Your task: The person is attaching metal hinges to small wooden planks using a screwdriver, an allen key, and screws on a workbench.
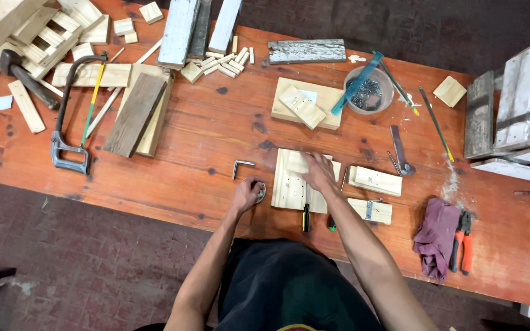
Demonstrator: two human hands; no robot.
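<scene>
My left hand (246, 192) rests on the orange wooden table (173, 178), fingers curled over a small round metal object (261, 193). My right hand (319, 171) lies on a pale wooden board (289, 184) and presses a small wood piece (296, 161) onto its top edge; that motion is blurred. A screwdriver with a black and yellow handle (306, 216) lies across the board's near edge. A metal hex key (241, 166) lies just left of the board.
Two small wood blocks (375, 181) (370, 210) lie right of the board. Further out: a hacksaw (72, 116), a hammer (23, 73), wood offcuts, a clear tub of nails (369, 92), pliers (462, 240), a purple rag (435, 236), a wooden crate (513, 110).
</scene>
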